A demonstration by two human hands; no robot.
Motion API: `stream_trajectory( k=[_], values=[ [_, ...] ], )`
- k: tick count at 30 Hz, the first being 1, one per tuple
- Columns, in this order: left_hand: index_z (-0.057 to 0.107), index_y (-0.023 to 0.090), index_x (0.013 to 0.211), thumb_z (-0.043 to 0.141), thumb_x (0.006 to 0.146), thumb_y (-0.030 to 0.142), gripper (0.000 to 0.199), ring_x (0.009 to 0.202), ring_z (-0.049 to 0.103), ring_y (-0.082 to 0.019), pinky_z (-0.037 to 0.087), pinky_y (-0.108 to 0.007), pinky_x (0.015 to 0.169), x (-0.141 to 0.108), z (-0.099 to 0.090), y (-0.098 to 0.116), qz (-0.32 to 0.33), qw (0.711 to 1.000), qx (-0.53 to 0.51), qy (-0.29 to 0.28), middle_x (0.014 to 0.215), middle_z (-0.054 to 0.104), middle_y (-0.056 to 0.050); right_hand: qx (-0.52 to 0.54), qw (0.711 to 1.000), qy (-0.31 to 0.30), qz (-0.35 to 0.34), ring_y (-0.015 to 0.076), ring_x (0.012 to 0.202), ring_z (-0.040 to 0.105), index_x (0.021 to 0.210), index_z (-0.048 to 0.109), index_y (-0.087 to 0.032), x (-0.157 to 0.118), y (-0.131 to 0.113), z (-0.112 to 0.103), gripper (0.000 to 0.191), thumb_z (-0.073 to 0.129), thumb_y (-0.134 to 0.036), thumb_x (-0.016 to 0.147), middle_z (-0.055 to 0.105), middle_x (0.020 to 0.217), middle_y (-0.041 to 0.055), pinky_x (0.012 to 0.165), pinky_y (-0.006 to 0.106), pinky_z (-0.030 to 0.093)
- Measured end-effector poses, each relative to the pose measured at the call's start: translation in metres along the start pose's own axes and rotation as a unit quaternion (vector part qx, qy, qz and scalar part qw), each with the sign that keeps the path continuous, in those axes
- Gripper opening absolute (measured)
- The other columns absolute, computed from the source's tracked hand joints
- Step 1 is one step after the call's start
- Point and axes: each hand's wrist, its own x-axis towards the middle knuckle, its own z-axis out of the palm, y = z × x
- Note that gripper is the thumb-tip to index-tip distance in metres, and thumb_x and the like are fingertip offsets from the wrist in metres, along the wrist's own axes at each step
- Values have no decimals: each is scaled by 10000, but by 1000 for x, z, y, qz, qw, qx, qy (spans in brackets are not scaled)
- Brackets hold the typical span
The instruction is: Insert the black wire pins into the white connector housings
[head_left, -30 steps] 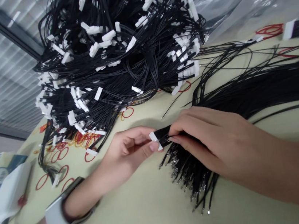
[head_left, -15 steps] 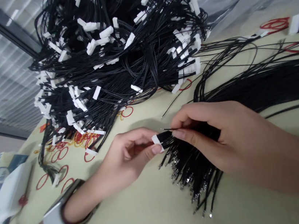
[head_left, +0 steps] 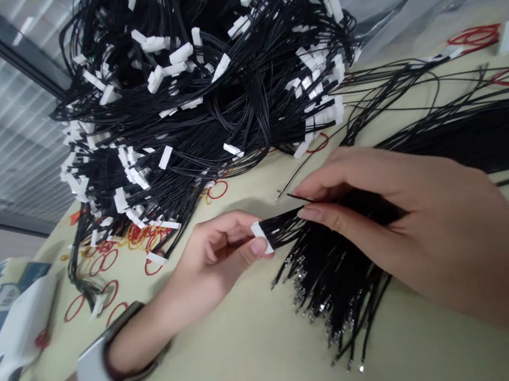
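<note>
Thumb and fingers of my left hand [head_left: 226, 257] pinch a small white connector housing [head_left: 261, 237], from which several black wires run right. My right hand [head_left: 380, 217] is closed on a single black wire [head_left: 301, 197] whose metal-tipped end sticks out past the thumb and forefinger, up and to the right of the housing. Under and below the right hand fans a thick bundle of loose black wires [head_left: 327, 281], their crimped silver ends pointing down and left. The palm hides part of that bundle.
A large heap of black wire harnesses [head_left: 206, 109] with white connectors fills the back. Red rubber bands [head_left: 104, 260] lie scattered at the left, near a white and blue box [head_left: 13, 322]. Clear plastic [head_left: 421, 0] lies at back right, with long black wires [head_left: 486, 135] below it.
My right hand has drawn away from the connector housing, rightward, with a wire tip in its pinch. My left hand with the housing has shifted slightly left and up.
</note>
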Motion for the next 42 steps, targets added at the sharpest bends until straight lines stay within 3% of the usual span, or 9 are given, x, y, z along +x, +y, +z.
stream_trajectory(
  k=[4, 9, 13, 16, 23, 29, 35, 42],
  values=[
    [592, 148, 814, 577, 802, 144, 19, 654, 542, -88, 406, -162, 584, -1, 1, -1, 1, 1000, -6, 4, 698, 592, 6, -16, 999, 20, -19, 67, 843, 548, 888, 579, -188, 3, 0, 0, 121, 476, -137, 851, 591, 880, -11, 673, 158, 404],
    [574, 138, 800, 566, 811, 150, 19, 632, 502, -75, 382, -155, 572, 0, 1, 0, -2, 1000, -2, -1, 686, 563, 12, 2, 996, -41, -81, 83, 729, 499, 885, 612, -155, 1, -2, 1, 153, 461, -147, 862, 562, 805, 10, 640, 197, 387],
    [566, 132, 817, 563, 814, 151, 20, 633, 497, -80, 375, -162, 565, 1, 1, 1, -5, 1000, -11, -14, 689, 557, 9, -57, 982, -102, -151, 159, 725, 464, 904, 626, -132, -8, 1, 6, 209, 434, -89, 833, 522, 764, 47, 649, 311, 365],
    [570, 133, 817, 563, 813, 133, 8, 625, 491, -70, 371, -149, 562, 0, 2, 0, 2, 1000, -13, -15, 679, 552, 19, -107, 972, -144, -154, 176, 741, 449, 889, 612, -156, -10, 4, 9, 203, 458, -64, 794, 498, 779, 42, 673, 348, 344],
    [565, 135, 801, 559, 812, 142, 14, 624, 500, -81, 379, -161, 561, -1, 1, 0, -5, 1000, -21, -19, 676, 552, 12, -119, 968, -117, -187, 166, 679, 419, 796, 615, -139, -7, 0, 5, 233, 398, -55, 811, 476, 727, 52, 602, 328, 300],
    [569, 139, 826, 561, 803, 149, 26, 620, 496, -92, 374, -177, 548, -1, 2, -1, 10, 1000, 0, -8, 683, 556, 4, -159, 960, -141, -182, 182, 672, 410, 912, 618, -140, -10, 1, 4, 265, 423, -40, 764, 462, 741, 58, 595, 331, 268],
    [568, 135, 826, 552, 809, 160, 34, 659, 501, -105, 379, -187, 570, -1, 3, 0, 6, 999, 31, -14, 710, 562, -12, -171, 959, -141, -177, 186, 693, 412, 778, 561, -166, -12, 2, 6, 159, 476, -42, 726, 459, 739, 38, 614, 334, 258],
    [564, 133, 835, 551, 814, 171, 46, 682, 515, -116, 393, -193, 583, -2, 3, -1, 6, 999, 27, -21, 738, 570, -23, -62, 986, -100, -116, 157, 741, 461, 828, 569, -164, -10, 2, 7, 140, 467, -76, 791, 518, 807, 24, 671, 312, 334]
  ],
)
